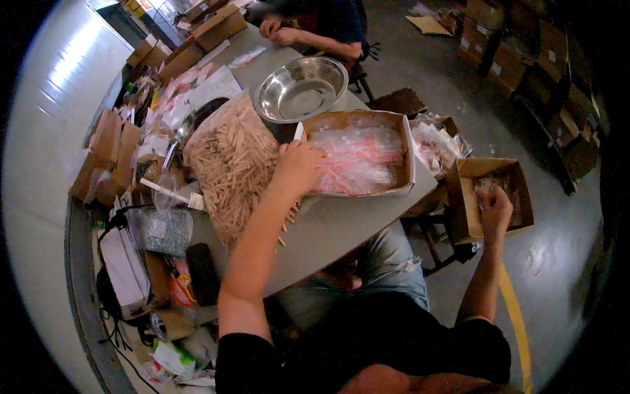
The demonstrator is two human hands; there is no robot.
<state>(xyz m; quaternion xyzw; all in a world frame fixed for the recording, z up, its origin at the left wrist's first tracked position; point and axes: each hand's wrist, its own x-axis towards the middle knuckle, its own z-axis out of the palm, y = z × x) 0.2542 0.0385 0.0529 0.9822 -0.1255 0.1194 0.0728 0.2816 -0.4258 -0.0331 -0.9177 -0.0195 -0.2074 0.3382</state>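
My left hand (pixel 299 167) rests over the left wall of a shallow cardboard box (pixel 411 154), thumb and fingers apart. Inside that box lie many clear plastic bags (pixel 361 154) with pink-red strips. Left of the hand, a large clear bag (pixel 230 157) spills short, slim wooden pieces like pegs onto the table. My right hand (pixel 497 209) is over a second, deeper cardboard box (pixel 469 217) on the right, fingers closed. A pale, see-through item that looks like a small plastic bag (pixel 484 186) shows at its fingertips; its details are too blurred to make out.
A steel basin (pixel 300 88) stands behind the shallow box. Clutter, cartons and a tape roll (pixel 164 325) line the left side. Across the table (pixel 315 226) another person's hands (pixel 279 33) are at work. Stacked cartons (pixel 505 65) stand at the far right, beyond a yellow floor line (pixel 515 315).
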